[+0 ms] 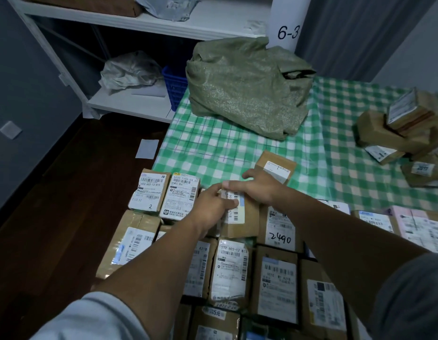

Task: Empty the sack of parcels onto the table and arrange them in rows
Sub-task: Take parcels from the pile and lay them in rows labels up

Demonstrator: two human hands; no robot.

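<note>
A crumpled green woven sack [245, 87] sits at the far side of the table, which has a green checked cloth [213, 148]. Several brown cardboard parcels with white labels lie in rows at the near side [276, 283]. My left hand [210, 207] and my right hand [257, 185] both grip one brown parcel [242, 217] in the back row, next to two labelled parcels [163, 192]. A single small parcel [276, 168] lies just beyond my right hand. A loose pile of parcels [399, 133] rests at the right.
A white shelf unit [129, 104] stands beyond the table's left corner, holding a blue basket [175, 87] and crumpled plastic bags. A pillar marked 6-3 [288, 33] rises behind the sack. Dark wooden floor [65, 192] lies to the left, with a white sheet on it.
</note>
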